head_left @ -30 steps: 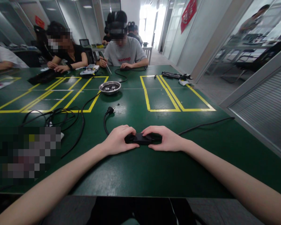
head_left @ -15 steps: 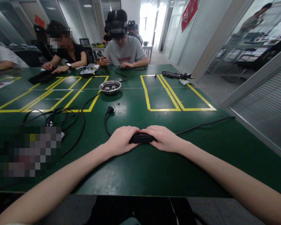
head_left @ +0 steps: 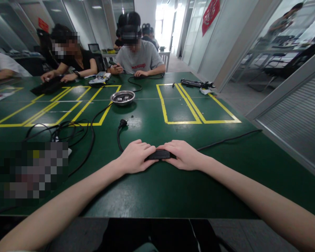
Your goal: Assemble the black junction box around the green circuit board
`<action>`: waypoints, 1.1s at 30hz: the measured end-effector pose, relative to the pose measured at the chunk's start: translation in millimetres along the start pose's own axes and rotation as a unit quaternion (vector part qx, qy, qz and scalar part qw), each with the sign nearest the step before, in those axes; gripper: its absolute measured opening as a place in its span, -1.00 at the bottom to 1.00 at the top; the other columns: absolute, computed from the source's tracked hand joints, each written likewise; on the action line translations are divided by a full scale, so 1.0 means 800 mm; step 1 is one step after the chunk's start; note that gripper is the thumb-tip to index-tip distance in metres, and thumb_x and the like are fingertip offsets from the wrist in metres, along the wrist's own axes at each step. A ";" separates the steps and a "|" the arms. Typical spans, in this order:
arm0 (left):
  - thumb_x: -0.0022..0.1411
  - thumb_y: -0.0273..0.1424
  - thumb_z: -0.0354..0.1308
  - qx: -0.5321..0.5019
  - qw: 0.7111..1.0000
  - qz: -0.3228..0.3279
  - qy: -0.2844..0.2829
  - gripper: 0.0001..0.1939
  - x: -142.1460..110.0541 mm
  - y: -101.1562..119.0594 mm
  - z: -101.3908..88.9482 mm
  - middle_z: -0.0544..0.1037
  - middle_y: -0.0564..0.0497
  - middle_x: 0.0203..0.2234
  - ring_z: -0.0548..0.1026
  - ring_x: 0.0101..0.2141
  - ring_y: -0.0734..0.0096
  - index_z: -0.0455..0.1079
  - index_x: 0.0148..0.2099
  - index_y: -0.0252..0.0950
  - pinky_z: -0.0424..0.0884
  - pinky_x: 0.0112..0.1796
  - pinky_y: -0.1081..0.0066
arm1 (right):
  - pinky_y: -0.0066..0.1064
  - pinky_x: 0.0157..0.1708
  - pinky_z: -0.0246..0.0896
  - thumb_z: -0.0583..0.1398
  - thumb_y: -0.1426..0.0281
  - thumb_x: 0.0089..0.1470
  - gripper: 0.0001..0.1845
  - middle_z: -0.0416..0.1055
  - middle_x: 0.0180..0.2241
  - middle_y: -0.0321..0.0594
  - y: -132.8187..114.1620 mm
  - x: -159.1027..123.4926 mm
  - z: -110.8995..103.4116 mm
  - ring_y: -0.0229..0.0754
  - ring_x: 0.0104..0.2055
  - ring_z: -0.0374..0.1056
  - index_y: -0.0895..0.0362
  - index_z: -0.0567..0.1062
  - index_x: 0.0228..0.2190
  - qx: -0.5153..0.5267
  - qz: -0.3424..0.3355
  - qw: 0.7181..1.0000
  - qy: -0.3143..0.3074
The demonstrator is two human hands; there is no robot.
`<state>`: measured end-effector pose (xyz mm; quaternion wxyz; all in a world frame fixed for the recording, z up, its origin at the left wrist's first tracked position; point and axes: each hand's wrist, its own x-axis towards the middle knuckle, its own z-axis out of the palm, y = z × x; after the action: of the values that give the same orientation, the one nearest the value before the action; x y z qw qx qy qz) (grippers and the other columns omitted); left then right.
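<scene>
A black power adapter (head_left: 160, 154) lies between my hands near the middle of the green table, its ribbed side showing. My left hand (head_left: 137, 156) is closed around its left end, thumb and fingers pressed on it. Around the right end my right hand (head_left: 185, 155) is wrapped in the same way. From behind my left hand a thick black cord runs up to a power plug (head_left: 123, 123) lying on the table. On the other side a thin black cable (head_left: 229, 140) stretches toward the right edge. Both ends of the adapter are hidden by my fingers.
A steel bowl (head_left: 123, 98) holds small metal parts. Coiled black cables (head_left: 68, 131) and a blurred-out object (head_left: 33, 171) lie at left. Yellow tape (head_left: 182, 122) marks the green table (head_left: 157, 196). A folded black tripod-like item (head_left: 196, 84) lies far right. Co-workers (head_left: 139, 57) sit opposite.
The adapter has turned slightly in my hands, so its ribbed face shows more clearly. Both hands keep their hold in nearly the same place.
</scene>
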<state>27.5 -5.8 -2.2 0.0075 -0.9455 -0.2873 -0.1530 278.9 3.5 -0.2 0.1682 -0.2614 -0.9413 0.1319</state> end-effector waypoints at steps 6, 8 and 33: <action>0.52 -0.12 -0.03 -0.001 1.000 -0.001 -0.004 -0.63 0.000 0.002 0.000 0.57 -0.03 -0.41 0.53 -0.38 0.28 0.41 -0.18 -0.28 0.27 -0.30 0.30 | -0.26 -0.20 0.25 0.19 0.15 0.34 -0.66 0.56 -0.27 -0.07 0.000 -0.001 -0.005 -0.05 -0.26 0.47 0.18 0.54 -0.12 -0.074 -0.032 0.997 0.004; 0.53 -0.11 -0.05 0.013 1.000 0.004 -0.003 -0.61 0.001 0.002 -0.001 0.57 -0.05 -0.41 0.53 -0.37 0.27 0.42 -0.17 -0.29 0.27 -0.31 0.30 | -0.28 -0.24 0.21 0.14 0.12 0.38 -0.63 0.55 -0.31 -0.09 0.000 -0.001 -0.006 -0.08 -0.30 0.44 0.18 0.53 -0.17 -0.101 -0.042 0.994 0.000; 0.46 -0.06 0.04 -0.268 0.941 -0.204 -0.037 -0.59 0.003 0.012 -0.012 0.54 0.07 -0.46 0.46 -0.44 0.38 0.48 -0.22 -0.27 0.31 -0.41 0.42 | -0.29 -0.22 0.34 -0.05 0.38 0.45 -0.54 0.56 0.01 0.02 0.009 -0.009 -0.001 -0.10 -0.18 0.49 0.13 0.43 0.24 -0.202 -0.109 0.970 0.081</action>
<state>31.7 -13.7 8.0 -0.2882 -0.8385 -0.4227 -0.1874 288.3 5.8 -3.7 0.2013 -0.1958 -0.9543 -0.1020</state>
